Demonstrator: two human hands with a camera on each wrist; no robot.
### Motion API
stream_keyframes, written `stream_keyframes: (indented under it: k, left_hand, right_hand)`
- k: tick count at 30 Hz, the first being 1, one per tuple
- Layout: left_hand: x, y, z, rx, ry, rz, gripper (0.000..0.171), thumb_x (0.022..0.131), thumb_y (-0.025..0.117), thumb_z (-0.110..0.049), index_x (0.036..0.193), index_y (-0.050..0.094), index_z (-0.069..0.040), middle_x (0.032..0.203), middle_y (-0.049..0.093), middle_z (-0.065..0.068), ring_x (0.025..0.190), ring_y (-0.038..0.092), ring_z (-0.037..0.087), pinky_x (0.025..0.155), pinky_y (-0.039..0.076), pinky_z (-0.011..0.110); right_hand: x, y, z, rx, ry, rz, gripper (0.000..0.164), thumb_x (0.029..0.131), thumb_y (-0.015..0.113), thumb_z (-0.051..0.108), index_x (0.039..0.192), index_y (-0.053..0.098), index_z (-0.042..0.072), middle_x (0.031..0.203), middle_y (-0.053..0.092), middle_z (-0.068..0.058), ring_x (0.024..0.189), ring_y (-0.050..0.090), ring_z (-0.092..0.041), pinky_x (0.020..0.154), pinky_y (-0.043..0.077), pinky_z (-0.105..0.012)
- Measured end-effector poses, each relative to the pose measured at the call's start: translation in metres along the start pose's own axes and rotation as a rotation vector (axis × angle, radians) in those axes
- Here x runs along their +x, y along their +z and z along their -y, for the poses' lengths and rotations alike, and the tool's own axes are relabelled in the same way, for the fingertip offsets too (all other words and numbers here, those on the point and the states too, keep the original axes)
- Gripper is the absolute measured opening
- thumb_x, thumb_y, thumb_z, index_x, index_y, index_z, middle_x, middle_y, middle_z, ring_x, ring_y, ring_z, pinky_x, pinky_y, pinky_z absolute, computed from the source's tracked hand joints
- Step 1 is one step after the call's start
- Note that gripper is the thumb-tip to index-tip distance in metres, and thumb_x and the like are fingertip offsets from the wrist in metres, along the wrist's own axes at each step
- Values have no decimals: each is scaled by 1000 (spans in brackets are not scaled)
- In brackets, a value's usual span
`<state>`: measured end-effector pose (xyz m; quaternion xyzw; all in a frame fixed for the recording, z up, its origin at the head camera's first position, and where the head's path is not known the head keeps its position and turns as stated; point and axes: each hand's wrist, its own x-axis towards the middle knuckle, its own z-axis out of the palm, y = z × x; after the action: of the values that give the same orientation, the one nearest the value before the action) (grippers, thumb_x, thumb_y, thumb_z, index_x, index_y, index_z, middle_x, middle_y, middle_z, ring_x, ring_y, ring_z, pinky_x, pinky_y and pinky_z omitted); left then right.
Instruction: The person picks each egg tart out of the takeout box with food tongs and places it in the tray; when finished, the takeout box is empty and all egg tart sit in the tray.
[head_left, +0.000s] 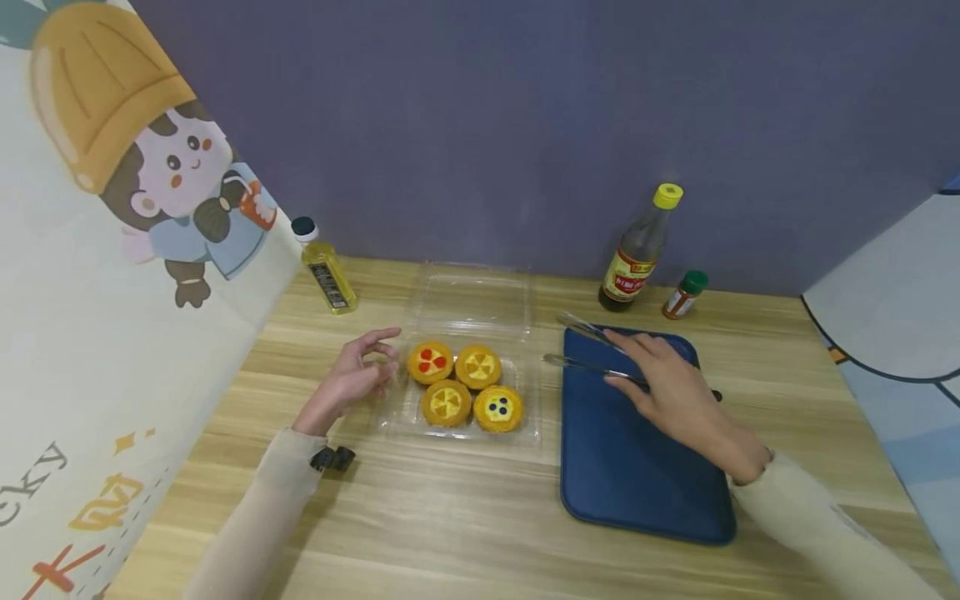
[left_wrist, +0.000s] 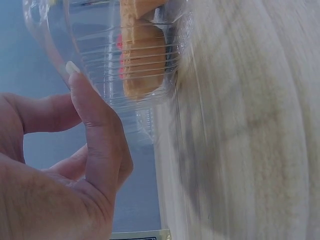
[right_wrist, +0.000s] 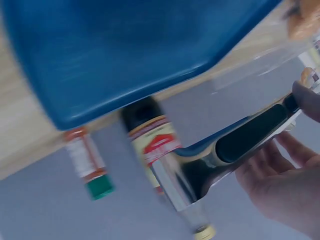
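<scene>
Tongs (head_left: 585, 365) over the blue tray (head_left: 637, 475), arms spread, tips past its left edge — my right grip (head_left: 667, 387) has them pinched. Left grip (head_left: 356, 373) relaxed beside the clear box (head_left: 531, 400), can't tell if touching. Four tarts (head_left: 447, 402) inside, lid (head_left: 474, 302) open — box on the bench (head_left: 427, 517).

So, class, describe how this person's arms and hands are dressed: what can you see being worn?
The left hand and right hand are ungloved. Both arms are in long, pale cream sleeves: the left sleeve has a small black fitting by its cuff, the right sleeve a faint greyish mark.
</scene>
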<state>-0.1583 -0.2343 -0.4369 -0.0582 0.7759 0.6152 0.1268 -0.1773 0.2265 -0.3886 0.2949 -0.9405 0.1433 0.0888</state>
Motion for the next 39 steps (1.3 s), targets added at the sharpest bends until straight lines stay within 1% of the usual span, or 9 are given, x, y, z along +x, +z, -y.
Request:
stream_keyframes:
  k: [6,9,13,17,24,29,31,36,39]
  left_hand:
    - [0,1,-1,10,5,-5,69,96,58,8,160,37,-7,132,51,23,75,61,15,56,57,26]
    - [-1,1,-1,10,4,-6,70,96,58,8,161,37,-7,132,51,23,74,60,15,56,57,26]
    - [-2,1,-1,15,6,-12,70,96,58,8,161,37,-8,133,51,24,74,60,15,57,57,26]
    - [-1,2,-2,10,3,-21,70,95,58,10,160,39,-8,134,50,25,72,58,13,57,57,26]
    - [-3,3,-4,-13,-1,-28,71,93,57,12,159,39,-6,135,49,27,72,58,14,56,56,25]
    - [-3,4,-4,3,1,-34,72,92,56,12,159,39,-6,135,50,28,73,58,16,57,57,25]
    - [-2,4,-4,5,0,-34,72,92,56,13,159,39,-6,135,50,28,73,59,16,57,57,25]
    - [-1,5,-4,1,-5,-36,71,93,56,12,159,40,-7,136,50,28,73,58,16,57,56,23]
    - [-2,5,-5,1,-8,-39,71,93,56,12,159,40,-7,136,50,28,72,58,16,57,56,24]
  right_hand:
    - [20,5,29,2,-103,71,67,93,79,28,153,52,16,129,68,-10,109,66,-29,76,62,-46]
    - [30,8,42,6,-178,101,67,93,79,26,154,52,19,129,68,-7,107,65,-26,80,61,-43]
    - [45,11,57,-3,-283,121,67,93,79,23,154,51,20,128,67,-5,105,64,-23,79,57,-40]
    - [57,14,69,-29,-344,152,65,94,78,23,153,52,20,130,66,-5,110,64,-23,80,57,-39]
    - [77,14,82,-38,-443,238,67,90,82,17,151,55,21,132,66,-4,121,62,-25,100,58,-48]
    - [91,15,90,-66,-519,293,65,91,80,20,151,56,22,130,65,-3,119,62,-23,97,59,-47]
    - [96,15,93,-91,-552,303,65,91,80,20,151,56,22,130,65,-4,120,62,-24,98,58,-48]
    - [108,15,99,-162,-605,341,72,90,82,15,155,52,23,137,63,-5,129,59,-29,109,53,-55]
    - [116,15,103,-200,-631,374,71,92,80,13,156,50,24,141,62,-6,132,58,-30,111,52,-55]
